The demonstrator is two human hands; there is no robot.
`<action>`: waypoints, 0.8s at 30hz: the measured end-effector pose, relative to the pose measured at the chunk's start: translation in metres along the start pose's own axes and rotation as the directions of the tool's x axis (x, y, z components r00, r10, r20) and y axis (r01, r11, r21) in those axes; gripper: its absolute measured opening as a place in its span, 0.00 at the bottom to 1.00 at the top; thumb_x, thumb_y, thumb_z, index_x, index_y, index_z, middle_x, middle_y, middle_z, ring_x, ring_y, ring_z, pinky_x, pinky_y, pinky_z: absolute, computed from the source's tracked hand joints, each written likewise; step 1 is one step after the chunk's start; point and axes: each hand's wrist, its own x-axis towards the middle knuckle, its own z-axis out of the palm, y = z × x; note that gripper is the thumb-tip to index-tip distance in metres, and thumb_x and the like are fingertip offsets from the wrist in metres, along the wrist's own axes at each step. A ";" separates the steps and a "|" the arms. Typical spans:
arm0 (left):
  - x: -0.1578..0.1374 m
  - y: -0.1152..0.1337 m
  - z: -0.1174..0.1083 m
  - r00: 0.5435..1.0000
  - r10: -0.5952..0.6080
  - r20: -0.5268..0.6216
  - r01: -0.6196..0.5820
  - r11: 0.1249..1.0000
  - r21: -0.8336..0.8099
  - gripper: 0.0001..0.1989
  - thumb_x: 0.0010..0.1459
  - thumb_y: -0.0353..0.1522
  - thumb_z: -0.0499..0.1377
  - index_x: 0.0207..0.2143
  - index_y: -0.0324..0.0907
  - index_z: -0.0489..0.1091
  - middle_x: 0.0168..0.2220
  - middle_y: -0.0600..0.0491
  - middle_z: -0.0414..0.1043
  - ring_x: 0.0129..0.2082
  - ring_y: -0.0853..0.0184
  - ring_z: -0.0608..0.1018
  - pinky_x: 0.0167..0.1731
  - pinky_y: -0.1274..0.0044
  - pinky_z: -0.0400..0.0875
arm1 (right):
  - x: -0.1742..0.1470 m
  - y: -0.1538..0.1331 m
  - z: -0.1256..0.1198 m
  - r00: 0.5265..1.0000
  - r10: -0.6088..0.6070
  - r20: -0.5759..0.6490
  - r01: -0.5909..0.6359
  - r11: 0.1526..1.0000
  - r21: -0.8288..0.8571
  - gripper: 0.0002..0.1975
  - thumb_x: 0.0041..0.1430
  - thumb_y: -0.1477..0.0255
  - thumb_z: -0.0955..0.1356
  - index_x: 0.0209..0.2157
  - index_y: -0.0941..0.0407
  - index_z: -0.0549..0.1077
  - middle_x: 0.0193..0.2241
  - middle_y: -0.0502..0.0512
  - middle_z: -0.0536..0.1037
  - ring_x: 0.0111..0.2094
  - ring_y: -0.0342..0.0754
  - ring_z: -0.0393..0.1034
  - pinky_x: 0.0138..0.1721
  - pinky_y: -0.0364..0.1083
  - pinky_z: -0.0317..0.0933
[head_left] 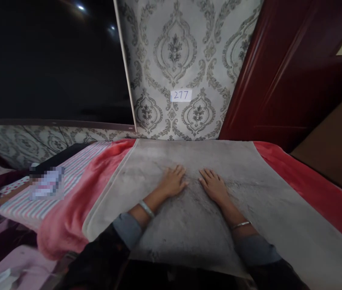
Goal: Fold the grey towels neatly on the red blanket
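Observation:
A grey plush blanket (195,235) is spread out before me, with a folded-looking double edge along its left side. My left hand (173,181) lies flat on its middle, fingers spread and pointing away from me. A short gap to the right, my right hand (213,184) rests palm down on the same blanket, its fingers apart too. Neither hand holds anything. Faint creases and rubbed marks show in the pile around both hands. Beneath the grey blanket a red blanket (68,209) sticks out on the left and on the right.
A striped cloth (82,169) lies at the left, with a blurred-out item (47,184) on it. Behind stand a large dark television (53,64), a patterned wall (175,52) with a paper label (181,95) reading 277, and a dark red door (280,72) at the right.

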 end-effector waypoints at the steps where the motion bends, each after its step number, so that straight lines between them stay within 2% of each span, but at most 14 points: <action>1: 0.004 0.005 0.006 1.000 0.005 0.011 -0.005 1.000 0.001 0.34 0.67 0.48 0.44 0.70 0.41 0.52 0.72 0.42 0.48 0.72 0.54 0.50 0.68 0.54 0.42 | 0.000 0.000 0.000 1.000 -0.003 -0.002 0.003 1.000 -0.002 0.27 0.71 0.62 0.54 0.66 0.52 0.62 0.68 0.58 0.60 0.68 0.56 0.51 0.65 0.58 0.48; 4: 0.003 0.001 0.017 0.999 -0.054 -0.006 0.054 0.998 0.011 0.35 0.67 0.50 0.43 0.69 0.42 0.54 0.71 0.41 0.49 0.71 0.51 0.51 0.67 0.52 0.45 | -0.001 0.001 0.002 1.000 -0.010 -0.008 0.010 1.000 -0.004 0.27 0.71 0.62 0.54 0.67 0.52 0.62 0.67 0.58 0.61 0.68 0.56 0.52 0.64 0.58 0.48; 8: -0.018 -0.043 0.005 0.967 -0.251 -0.049 0.255 0.964 0.080 0.34 0.66 0.51 0.43 0.68 0.45 0.56 0.70 0.41 0.52 0.70 0.49 0.53 0.65 0.51 0.47 | -0.001 0.002 0.002 1.000 -0.013 -0.009 0.013 1.000 -0.009 0.27 0.71 0.62 0.54 0.66 0.52 0.63 0.67 0.58 0.62 0.67 0.57 0.53 0.64 0.59 0.49; 10: -0.033 -0.072 -0.008 0.915 -0.399 -0.062 0.404 0.904 0.142 0.33 0.67 0.50 0.42 0.68 0.45 0.57 0.70 0.42 0.52 0.70 0.48 0.53 0.65 0.51 0.47 | -0.001 0.002 0.003 1.000 -0.017 -0.010 0.017 1.000 -0.009 0.27 0.70 0.63 0.54 0.66 0.52 0.63 0.67 0.58 0.62 0.67 0.57 0.53 0.63 0.59 0.50; 12: -0.049 -0.097 -0.020 0.840 -0.539 -0.065 0.540 0.820 0.188 0.33 0.68 0.49 0.42 0.68 0.44 0.56 0.71 0.42 0.50 0.70 0.48 0.52 0.65 0.51 0.47 | -0.001 0.002 0.003 1.000 -0.022 -0.019 0.022 1.000 -0.006 0.27 0.70 0.62 0.54 0.65 0.52 0.64 0.66 0.58 0.63 0.67 0.56 0.54 0.63 0.59 0.51; 14: -0.062 -0.115 -0.027 0.776 -0.624 -0.097 0.628 0.749 0.212 0.33 0.68 0.48 0.40 0.69 0.42 0.55 0.71 0.42 0.50 0.70 0.48 0.52 0.65 0.51 0.47 | -0.001 0.002 0.003 0.999 -0.020 -0.026 0.020 1.000 -0.004 0.26 0.70 0.62 0.55 0.65 0.51 0.64 0.66 0.57 0.63 0.67 0.56 0.54 0.63 0.58 0.51; 16: -0.070 -0.124 -0.029 0.735 -0.661 -0.151 0.677 0.705 0.213 0.33 0.68 0.47 0.40 0.68 0.40 0.55 0.71 0.41 0.51 0.70 0.48 0.53 0.64 0.52 0.48 | -0.001 0.001 0.003 1.000 -0.015 -0.021 0.015 1.000 -0.003 0.26 0.70 0.63 0.55 0.65 0.52 0.64 0.67 0.57 0.63 0.67 0.56 0.53 0.64 0.58 0.51; 18: -0.074 -0.126 -0.028 0.716 -0.671 -0.193 0.698 0.688 0.199 0.33 0.68 0.46 0.41 0.68 0.39 0.56 0.70 0.40 0.52 0.69 0.47 0.54 0.64 0.52 0.49 | -0.001 0.001 0.003 1.000 -0.010 -0.006 0.010 1.000 -0.009 0.27 0.70 0.63 0.55 0.66 0.53 0.63 0.67 0.58 0.62 0.67 0.57 0.53 0.64 0.58 0.50; 24: -0.074 -0.125 -0.026 0.717 -0.658 -0.229 0.695 0.698 0.171 0.32 0.68 0.46 0.42 0.67 0.40 0.59 0.69 0.40 0.54 0.68 0.45 0.56 0.62 0.52 0.51 | 0.000 -0.003 -0.003 0.999 0.022 0.039 -0.021 0.999 -0.031 0.26 0.71 0.63 0.54 0.66 0.51 0.62 0.68 0.58 0.61 0.68 0.56 0.51 0.64 0.59 0.49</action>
